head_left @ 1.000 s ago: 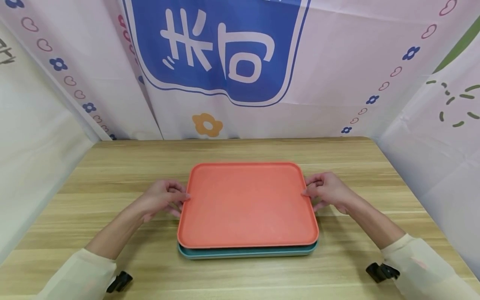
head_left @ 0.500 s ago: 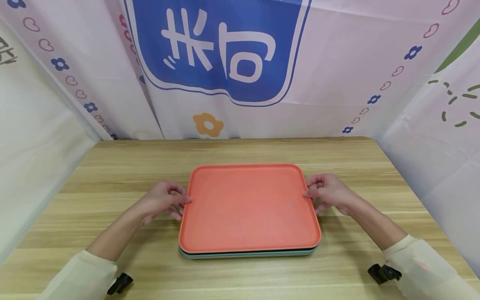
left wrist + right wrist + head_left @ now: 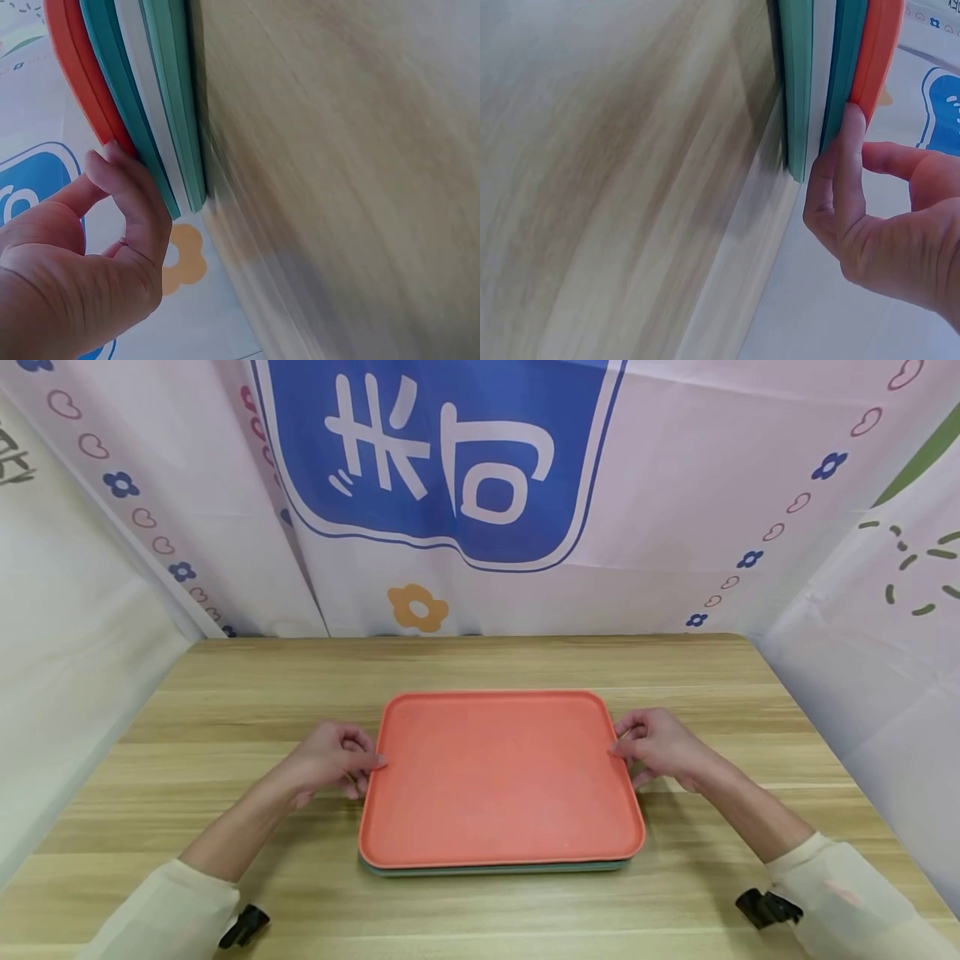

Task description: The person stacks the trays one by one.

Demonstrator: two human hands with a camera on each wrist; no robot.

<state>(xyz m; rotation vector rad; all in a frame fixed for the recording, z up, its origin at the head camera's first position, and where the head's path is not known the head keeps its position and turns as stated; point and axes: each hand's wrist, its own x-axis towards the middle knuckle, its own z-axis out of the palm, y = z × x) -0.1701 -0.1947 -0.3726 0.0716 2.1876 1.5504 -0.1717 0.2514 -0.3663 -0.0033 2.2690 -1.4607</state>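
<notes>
A coral-red tray [image 3: 498, 777] lies on top of a stack of trays in the middle of the table. Beneath it, the left wrist view shows a dark teal tray [image 3: 127, 94], a white tray [image 3: 154, 97] and a light green tray [image 3: 178, 105]. My left hand [image 3: 330, 760] pinches the red tray's left rim, thumb over the edge and fingers below. On the opposite side, my right hand [image 3: 660, 747] pinches the right rim the same way. In the right wrist view, the fingers [image 3: 847, 165] press against the red tray's underside edge.
The stack stands on a wood-grain table [image 3: 495, 918]. Printed white cloth [image 3: 637, 593] hangs along the back and both sides. Black clips [image 3: 768, 907] sit at the sleeve cuffs.
The red tray has come down and slightly toward me, held in both hands, so that it covers more of the trays below. Less of the teal front edge shows.
</notes>
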